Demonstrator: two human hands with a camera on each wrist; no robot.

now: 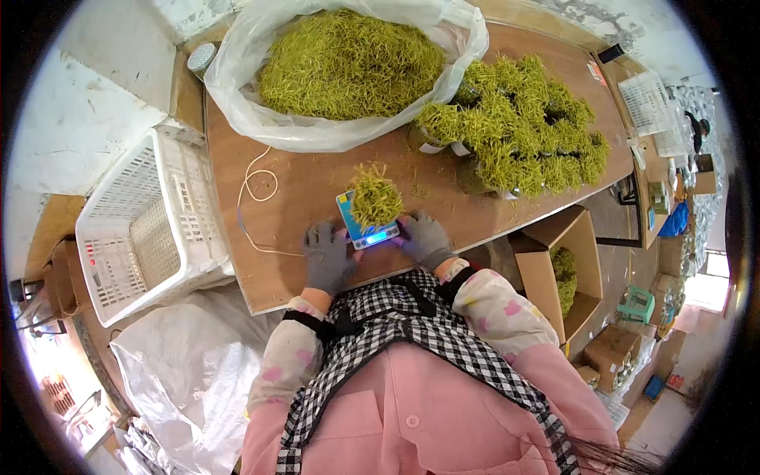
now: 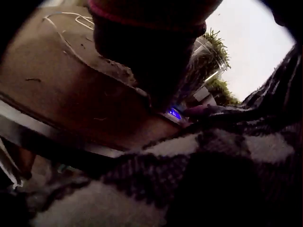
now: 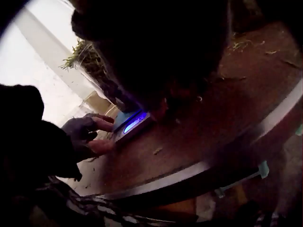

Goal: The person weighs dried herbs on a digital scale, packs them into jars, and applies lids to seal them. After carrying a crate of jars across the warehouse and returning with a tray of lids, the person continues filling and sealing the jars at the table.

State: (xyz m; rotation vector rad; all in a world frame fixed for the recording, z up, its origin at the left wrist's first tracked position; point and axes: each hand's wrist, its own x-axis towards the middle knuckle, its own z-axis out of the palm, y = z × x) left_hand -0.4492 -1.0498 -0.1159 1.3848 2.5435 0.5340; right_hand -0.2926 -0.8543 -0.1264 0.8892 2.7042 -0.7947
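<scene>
A small blue scale (image 1: 383, 237) with a lit display lies near the table's front edge. On it stands a clear jar, seen in the left wrist view (image 2: 208, 66), topped with yellow-green stems (image 1: 376, 198). My gloved left hand (image 1: 326, 255) rests at the scale's left side; in the right wrist view its bare fingertips (image 3: 102, 137) lie extended at the scale's edge. The gloved right hand (image 1: 427, 239) is at the scale's right side, fingers relaxed towards it. Both hands show dark in their own wrist views, which hides part of their fingers.
A large plastic bag (image 1: 332, 138) of loose stems stands at the back, with several filled jars (image 1: 522, 134) to its right. A white cable (image 1: 241, 207) lies left of the scale. White crate (image 1: 170, 229) at left; cardboard box (image 1: 538, 277) at right, below table level.
</scene>
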